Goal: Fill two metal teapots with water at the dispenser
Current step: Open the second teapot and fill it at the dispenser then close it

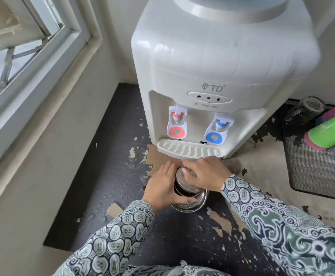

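Both arms wear long batik sleeves that reach to the wrists, leaving the left hand (163, 186) and the right hand (206, 174) bare, with no rings or watch showing. The left sleeve (110, 240), running in from 7 o'clock, is printed with rounded grey-green medallions outlined in dark navy, each with small paired ovals inside. The right sleeve (282, 222), entering from 4 o'clock, has bands of small white ringed dots near the cuff, then larger swirling green, white and navy motifs further up.

White dispenser (218, 62), red tap (177, 124), blue tap (218, 129)
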Motion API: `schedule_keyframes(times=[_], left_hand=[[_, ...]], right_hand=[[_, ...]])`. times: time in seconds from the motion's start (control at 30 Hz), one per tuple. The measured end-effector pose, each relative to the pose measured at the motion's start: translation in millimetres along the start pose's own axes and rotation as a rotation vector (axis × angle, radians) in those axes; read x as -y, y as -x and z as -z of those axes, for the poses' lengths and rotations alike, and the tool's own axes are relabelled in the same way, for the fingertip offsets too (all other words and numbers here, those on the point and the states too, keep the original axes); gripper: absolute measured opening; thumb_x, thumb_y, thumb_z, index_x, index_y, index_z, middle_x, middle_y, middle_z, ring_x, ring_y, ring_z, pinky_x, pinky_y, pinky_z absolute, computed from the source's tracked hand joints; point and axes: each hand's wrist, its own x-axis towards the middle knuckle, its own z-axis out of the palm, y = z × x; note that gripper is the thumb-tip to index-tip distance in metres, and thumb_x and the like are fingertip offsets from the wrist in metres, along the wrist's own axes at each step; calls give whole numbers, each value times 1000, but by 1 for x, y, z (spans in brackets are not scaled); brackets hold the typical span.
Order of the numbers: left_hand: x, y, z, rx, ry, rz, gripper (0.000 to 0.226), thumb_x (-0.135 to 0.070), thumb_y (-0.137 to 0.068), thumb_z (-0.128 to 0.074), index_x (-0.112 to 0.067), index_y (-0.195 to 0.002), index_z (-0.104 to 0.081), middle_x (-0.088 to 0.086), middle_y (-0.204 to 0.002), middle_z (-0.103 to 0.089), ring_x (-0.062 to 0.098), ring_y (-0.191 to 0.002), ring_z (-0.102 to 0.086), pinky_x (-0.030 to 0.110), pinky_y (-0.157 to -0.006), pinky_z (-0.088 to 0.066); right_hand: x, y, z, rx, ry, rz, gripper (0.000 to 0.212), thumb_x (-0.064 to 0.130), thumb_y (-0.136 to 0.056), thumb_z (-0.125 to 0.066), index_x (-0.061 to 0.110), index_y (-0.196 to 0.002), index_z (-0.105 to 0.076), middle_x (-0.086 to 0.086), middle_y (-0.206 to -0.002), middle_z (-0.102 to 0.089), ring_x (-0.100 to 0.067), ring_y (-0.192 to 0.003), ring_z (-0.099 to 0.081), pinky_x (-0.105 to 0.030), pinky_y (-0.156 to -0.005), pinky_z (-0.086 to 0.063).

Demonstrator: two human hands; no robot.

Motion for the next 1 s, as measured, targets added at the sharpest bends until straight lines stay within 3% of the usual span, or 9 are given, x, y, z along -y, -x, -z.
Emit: schedule_keyframes(times=[0.13,0.2,0.27,0.37,0.43,0.5,0.73,0.87,1.0], left_hand=[[0,-1,2,61,15,9,89,-71,-51,-69,-12,-113,-48,-4,-103,-49,13,-95,-48,29,-84,-44],[2,-1,3,78,35,10,92,-73,-49,-68,-17,-118,-46,-5,-109,-50,11,-99,-48,29,-87,-45],[2,-1,4,93,45,13,92,-73,-49,-68,-21,-121,-44,-7,-113,-50,10,-103,-47,28,-90,-43],[2,-1,6,135,57,15,90,-67,-51,-74,-25,-124,-40,-12,-113,-45,6,-104,-43,24,-89,-37],[2,-2,7,160,84,10,92,-63,-50,-77,-26,-125,-39,-14,-113,-42,4,-105,-40,24,-89,-37],[3,-2,9,190,101,9,94,-61,-49,-79,-26,-127,-38,-14,-116,-41,2,-105,-38,25,-89,-37],[8,-5,7,250,165,-13,91,-59,-49,-80,-33,-125,-36,-15,-123,-43,3,-115,-40,35,-100,-40],[5,4,8,165,66,-48,94,-68,-52,-72,-35,-130,-33,-16,-136,-38,4,-127,-34,39,-109,-30],[3,33,2,-89,-62,-50,100,-84,-56,-54,-28,-136,-32,-14,-145,-31,4,-139,-17,36,-117,-3]], right_hand=[[-5,6,-3,56,-292,-144,47,53,-79,-18,20,-68,-48,7,-48,-40,-8,-42,-37,-25,-45,-29],[-1,9,1,-11,-679,-351,45,56,-84,-26,22,-63,-47,4,-53,-46,-9,-48,-42,-27,-54,-35],[-1,16,1,-78,-940,-493,32,40,-93,-40,17,-84,-60,-8,-78,-60,-10,-72,-54,-26,-72,-41],[-10,30,-9,-171,-871,-703,46,15,-84,-59,3,-126,-45,-24,-122,-52,-31,-112,-52,-39,-91,-41],[-14,40,-15,-402,-908,-799,37,47,-81,-51,17,-101,-58,-18,-96,-62,-30,-91,-58,-30,-71,-48],[-19,49,-25,-479,-790,-829,29,46,-88,-47,19,-84,-56,0,-76,-56,-25,-74,-57,-19,-56,-43],[-34,88,-64,-179,-134,-808,32,53,-76,-60,23,-81,-51,3,-93,-47,-20,-80,-54,-34,-74,-38],[-29,94,-73,-89,-68,-806,45,57,-78,-57,24,-108,-54,0,-115,-49,-22,-103,-47,-36,-81,-34],[-10,89,-67,-276,-207,-785,40,42,-85,-56,23,-119,-56,0,-125,-50,-22,-110,-43,-31,-88,-31]])
